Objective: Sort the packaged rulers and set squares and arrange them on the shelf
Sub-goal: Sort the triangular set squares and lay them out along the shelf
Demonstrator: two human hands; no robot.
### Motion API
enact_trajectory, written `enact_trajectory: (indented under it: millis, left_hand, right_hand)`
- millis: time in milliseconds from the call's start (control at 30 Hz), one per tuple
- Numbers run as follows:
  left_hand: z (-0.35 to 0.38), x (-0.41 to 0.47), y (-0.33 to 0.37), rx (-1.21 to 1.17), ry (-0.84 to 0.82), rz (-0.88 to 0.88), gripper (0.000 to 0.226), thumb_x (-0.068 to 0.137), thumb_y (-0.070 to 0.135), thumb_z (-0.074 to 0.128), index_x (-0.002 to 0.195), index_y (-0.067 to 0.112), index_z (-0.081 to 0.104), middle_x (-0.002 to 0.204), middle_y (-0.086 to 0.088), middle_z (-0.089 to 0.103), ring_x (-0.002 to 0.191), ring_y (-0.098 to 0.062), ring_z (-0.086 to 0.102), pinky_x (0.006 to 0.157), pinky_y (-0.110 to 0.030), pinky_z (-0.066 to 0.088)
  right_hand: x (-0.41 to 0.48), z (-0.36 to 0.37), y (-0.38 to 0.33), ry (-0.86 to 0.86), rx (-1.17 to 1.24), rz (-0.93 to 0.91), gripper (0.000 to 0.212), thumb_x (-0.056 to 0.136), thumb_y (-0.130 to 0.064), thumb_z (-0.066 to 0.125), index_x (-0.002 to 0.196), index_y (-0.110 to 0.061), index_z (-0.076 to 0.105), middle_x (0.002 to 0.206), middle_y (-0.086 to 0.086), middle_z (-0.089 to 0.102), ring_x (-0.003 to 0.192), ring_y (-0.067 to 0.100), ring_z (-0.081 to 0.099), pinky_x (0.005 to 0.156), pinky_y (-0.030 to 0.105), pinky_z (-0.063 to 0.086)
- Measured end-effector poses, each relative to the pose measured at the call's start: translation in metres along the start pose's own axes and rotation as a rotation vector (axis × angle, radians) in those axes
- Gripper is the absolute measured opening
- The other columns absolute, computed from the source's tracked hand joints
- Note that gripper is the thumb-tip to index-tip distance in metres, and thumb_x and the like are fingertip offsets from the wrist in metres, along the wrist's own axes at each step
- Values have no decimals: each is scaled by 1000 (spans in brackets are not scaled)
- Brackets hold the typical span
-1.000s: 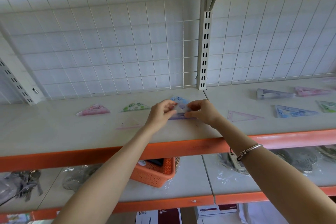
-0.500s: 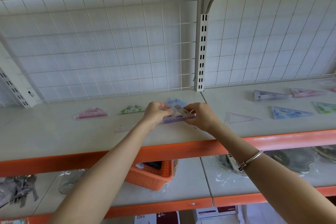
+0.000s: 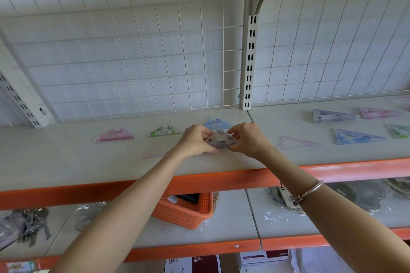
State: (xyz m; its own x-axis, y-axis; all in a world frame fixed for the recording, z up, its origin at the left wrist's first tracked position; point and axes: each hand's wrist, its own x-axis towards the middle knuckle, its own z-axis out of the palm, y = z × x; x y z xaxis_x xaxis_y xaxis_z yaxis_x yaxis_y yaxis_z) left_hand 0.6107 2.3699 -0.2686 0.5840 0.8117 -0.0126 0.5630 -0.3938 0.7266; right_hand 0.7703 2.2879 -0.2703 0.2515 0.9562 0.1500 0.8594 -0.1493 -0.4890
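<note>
We hold a purple set square [image 3: 220, 141] between both hands above the middle of the upper shelf [image 3: 66, 162], near its orange front edge. Our left hand [image 3: 195, 142] pinches its left corner, thumb and fingers curled round it; our right hand [image 3: 248, 142] pinches the right corner the same way. The piece tilts its face toward us, point up; whether its lower edge touches the shelf we cannot tell.

Just behind it a blue set square [image 3: 216, 123] lies flat. To the left, in a row, lie a green set square [image 3: 165, 131] and a pink set square [image 3: 114, 135], well apart from each other. A clear triangle [image 3: 296, 142] lies flat to the right of our right hand, and a faint clear one [image 3: 153, 155] lies beside our left wrist.

On the right-hand section of the shelf lie four more packs: a blue pack [image 3: 357, 137] in front, a purple pack [image 3: 332, 115] and a pink pack [image 3: 379, 112] behind, and a green pack [image 3: 399, 131] at the frame's edge.

A white wire grid [image 3: 133, 51] backs the shelf. A bangle [image 3: 309, 191] sits on our right wrist. On the shelf below stands an orange basket [image 3: 184, 213].
</note>
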Motion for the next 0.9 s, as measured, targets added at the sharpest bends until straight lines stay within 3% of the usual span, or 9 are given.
enact_trajectory:
  millis: [167, 367, 500, 633, 767, 900]
  left_hand:
    - [3, -3, -1, 74, 36, 40, 56, 66, -3, 81, 119, 7, 64, 112, -9, 68, 98, -20, 65, 80, -27, 53]
    - [4, -2, 1, 130, -13, 44, 60, 73, 2, 80, 128, 7, 58, 127, -13, 61, 116, -22, 58, 87, -20, 42]
    - [4, -2, 2, 173, -29, 60, 55, 74, 3, 79, 125, 6, 60, 124, -11, 63, 112, -20, 59, 86, -20, 42]
    - [5, -1, 3, 190, -26, 60, 54, 73, 3, 79, 125, 6, 61, 123, -11, 63, 110, -20, 60, 86, -21, 43]
    - [5, 1, 0, 194, -38, 45, 56, 74, 6, 80, 126, 6, 60, 125, -13, 62, 113, -21, 59, 90, -23, 44]
    - [6, 2, 1, 205, -30, 44, 57, 74, 7, 80, 127, 6, 59, 122, -14, 63, 111, -21, 60, 90, -23, 45]
  right_hand:
    - [1, -2, 1, -25, 37, 15, 51, 71, -11, 75, 120, -9, 63, 103, 6, 71, 81, 20, 69, 75, 28, 55]
    - [0, -6, 0, -47, 75, 35, 50, 68, -11, 76, 116, -14, 63, 84, 1, 67, 82, 20, 67, 76, 32, 56]
    - [0, -10, 0, -70, 81, 25, 49, 68, -8, 77, 115, -11, 62, 80, 2, 63, 80, 24, 69, 69, 35, 58]
    - [0, -12, 0, -89, 101, 30, 51, 68, -6, 78, 116, -11, 61, 84, 6, 67, 74, 26, 67, 44, 19, 50]
    - [2, -13, 0, -92, 102, 32, 53, 67, -8, 79, 117, -12, 61, 88, 8, 69, 73, 19, 64, 48, 17, 48]
    - [2, -11, 3, -97, 109, 44, 51, 68, -9, 79, 116, -14, 62, 89, 7, 69, 71, 13, 61, 43, 9, 41]
